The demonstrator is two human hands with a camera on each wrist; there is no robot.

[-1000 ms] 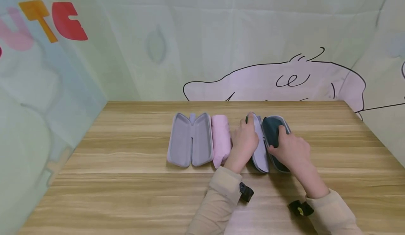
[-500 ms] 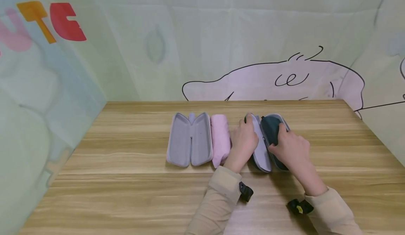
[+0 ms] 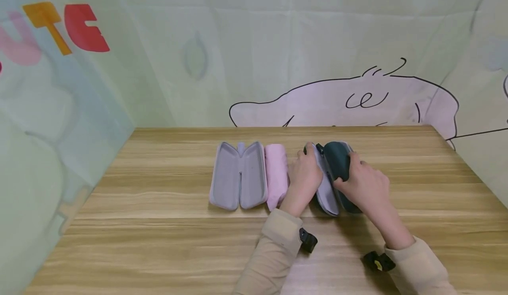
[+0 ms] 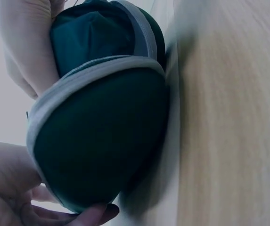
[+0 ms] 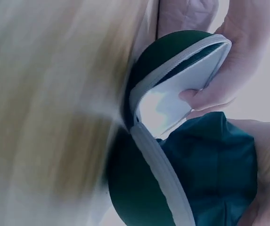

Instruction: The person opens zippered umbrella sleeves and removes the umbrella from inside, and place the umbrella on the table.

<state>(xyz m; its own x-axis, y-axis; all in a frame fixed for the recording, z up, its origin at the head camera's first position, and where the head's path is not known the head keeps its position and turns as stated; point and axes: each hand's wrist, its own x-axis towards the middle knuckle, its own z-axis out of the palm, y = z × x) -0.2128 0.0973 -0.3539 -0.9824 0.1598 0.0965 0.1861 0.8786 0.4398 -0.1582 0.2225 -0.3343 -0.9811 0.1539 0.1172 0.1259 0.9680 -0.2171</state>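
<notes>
A dark green zip case (image 3: 326, 198) with a pale lining lies unfolded on the table. My left hand (image 3: 305, 176) grips its left half, fingertips curled over the outer edge; in the left wrist view that green shell (image 4: 102, 132) tilts up from the tabletop. Over the right half sits a compact folded umbrella (image 3: 337, 158) in dark green cloth. Gathered between the thumb and fingers of my right hand (image 3: 367, 187), its cloth (image 5: 215, 160) bulges above the zip rim in the right wrist view. A black end piece (image 3: 319, 148) shows at its far end.
Left of my left hand lies a pink cloth-wrapped roll (image 3: 277, 176), against a second unfolded case (image 3: 226, 176) with grey lining. All stand on a wood-grain table (image 3: 158, 242). A printed curtain (image 3: 178, 57) hangs behind the back edge.
The green umbrella has shifted left and now rises out of the case's right half, its black end moving over the hinge. Both hands keep their hold, with small shifts.
</notes>
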